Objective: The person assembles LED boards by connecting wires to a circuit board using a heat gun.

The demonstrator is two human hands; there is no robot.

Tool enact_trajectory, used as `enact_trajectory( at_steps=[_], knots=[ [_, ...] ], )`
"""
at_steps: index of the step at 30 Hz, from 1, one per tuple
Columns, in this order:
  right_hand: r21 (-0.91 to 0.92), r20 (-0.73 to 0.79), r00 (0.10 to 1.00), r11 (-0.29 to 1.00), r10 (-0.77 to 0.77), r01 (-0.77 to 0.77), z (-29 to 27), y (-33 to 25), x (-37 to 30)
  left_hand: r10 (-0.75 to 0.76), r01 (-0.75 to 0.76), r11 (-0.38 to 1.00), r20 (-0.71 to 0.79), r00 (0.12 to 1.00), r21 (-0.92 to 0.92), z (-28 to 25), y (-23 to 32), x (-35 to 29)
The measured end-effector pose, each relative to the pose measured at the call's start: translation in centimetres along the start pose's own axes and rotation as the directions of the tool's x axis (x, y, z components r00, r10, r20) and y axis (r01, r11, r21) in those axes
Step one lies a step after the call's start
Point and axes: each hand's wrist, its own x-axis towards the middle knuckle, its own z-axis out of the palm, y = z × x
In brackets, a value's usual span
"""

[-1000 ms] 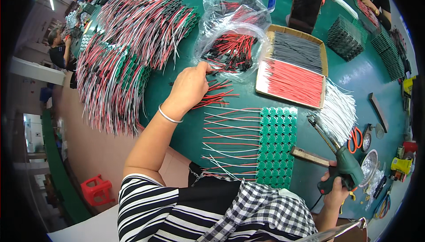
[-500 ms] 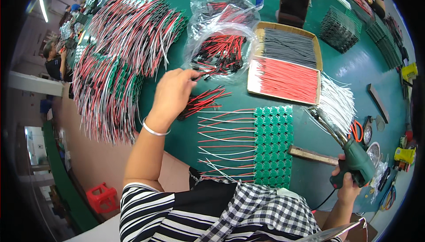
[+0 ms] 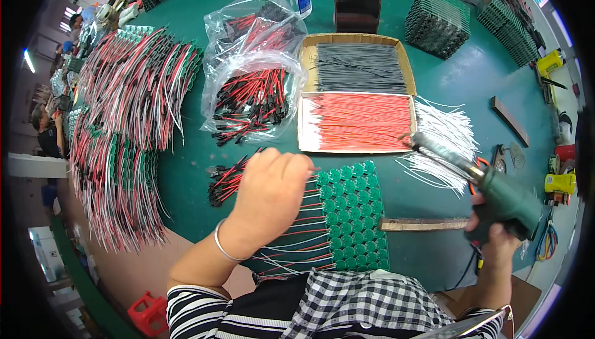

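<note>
Soldering gun [image 3: 511,202], clamped in right hand [image 3: 496,240]: long axis points up-left. Bare tabletop [image 3: 403,201] along circuit panel [image 3: 353,221], upper right edge. Left hand [image 3: 269,193] pinches red wire [image 3: 316,169].

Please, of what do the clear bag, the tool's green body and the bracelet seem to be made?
Bag: glossy plastic film, probably, being transparent and wrinkled. Tool's green body: perhaps satin plastic, from its smooth, even colour. Bracelet: likely polished metal, from its silvery shine.

Head view: up on the worker's head | facing down and forward over the green table [image 3: 192,184] | close above the checked cloth [image 3: 372,302], fisheye-wide, bending at the rim
</note>
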Motion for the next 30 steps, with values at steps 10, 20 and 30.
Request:
enact_trajectory(
  at_steps=[10,20,30],
  knots=[
    [0.402,0.102,0.976,0.890,0.193,-0.218,6.7,4.9,-2.2,0.139,-0.142,0.989,-0.073,0.988,-0.035,2.8,-1.2,-0.5],
    [0.100,0.236,0.972,0.995,0.004,-0.029,8.3,6.2,-4.5,0.160,-0.162,0.987,-0.094,0.983,-0.010,3.6,-1.5,-1.3],
    [-0.205,0.180,0.978,0.977,0.104,-0.066,8.3,4.8,-5.1,0.162,-0.169,0.983,-0.096,0.982,-0.066,4.0,-1.7,-1.2]
  ],
)
